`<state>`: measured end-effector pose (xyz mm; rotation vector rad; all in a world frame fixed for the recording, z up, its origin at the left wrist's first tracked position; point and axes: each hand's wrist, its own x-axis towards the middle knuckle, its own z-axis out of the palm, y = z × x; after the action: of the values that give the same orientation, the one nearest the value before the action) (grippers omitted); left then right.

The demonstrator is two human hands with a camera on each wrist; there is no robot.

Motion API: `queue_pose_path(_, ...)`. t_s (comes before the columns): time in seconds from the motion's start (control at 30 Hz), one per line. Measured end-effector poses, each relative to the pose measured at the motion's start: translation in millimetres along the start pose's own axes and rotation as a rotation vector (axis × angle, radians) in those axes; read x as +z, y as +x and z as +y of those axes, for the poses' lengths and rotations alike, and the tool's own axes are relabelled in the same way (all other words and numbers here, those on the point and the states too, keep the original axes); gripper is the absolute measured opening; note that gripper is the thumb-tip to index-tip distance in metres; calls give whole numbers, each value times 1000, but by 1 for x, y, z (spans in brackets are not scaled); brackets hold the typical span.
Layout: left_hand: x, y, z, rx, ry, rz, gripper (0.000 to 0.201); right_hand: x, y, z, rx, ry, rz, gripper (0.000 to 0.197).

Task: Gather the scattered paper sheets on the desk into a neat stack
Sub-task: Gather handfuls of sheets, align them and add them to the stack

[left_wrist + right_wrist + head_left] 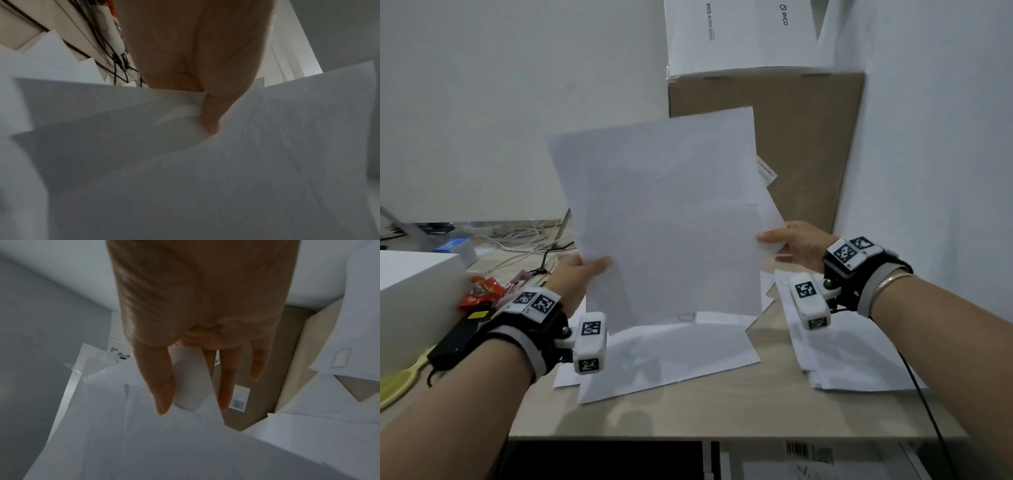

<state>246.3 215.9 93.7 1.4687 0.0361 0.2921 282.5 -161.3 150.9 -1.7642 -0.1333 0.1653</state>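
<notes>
I hold a bundle of white paper sheets (pixel 667 219) upright above the desk, its sheets fanned unevenly. My left hand (pixel 592 267) pinches the bundle's lower left edge, thumb (pixel 209 116) on the front of the sheets (pixel 226 178). My right hand (pixel 774 240) pinches the right edge, with its thumb (pixel 162 386) in front and the straight fingers (pixel 224 386) behind the sheets (pixel 144 443). More loose sheets (pixel 671 356) lie on the desk under the bundle. Another loose pile (pixel 842 353) lies under my right wrist.
A white box (pixel 414 291), a red wrapper (pixel 482 291), a black device (pixel 458 335) and a yellow object (pixel 400 380) crowd the left. Cables (pixel 524 243) run behind. A cardboard box (pixel 808 144) under a white box (pixel 739 34) stands at the back right. The desk's front edge (pixel 688 435) is near.
</notes>
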Motion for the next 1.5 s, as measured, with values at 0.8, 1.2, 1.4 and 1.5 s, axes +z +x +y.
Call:
queue_pose_path(0.8,14,17,-27,-134,148,42,52,59,35,59,-87,298,156,33)
queue_pose_path(1.2,6,10,-3,-138,95,-101,46,43,28,31,-83,263,34,36)
queue_pose_path(1.4,4,14,-40,-273,162,-85,70,55,54,78,102,190,76,50)
queue_pose_path(1.5,5,23,-50,-304,214,-78,60,60,71,92,121,110,117,47)
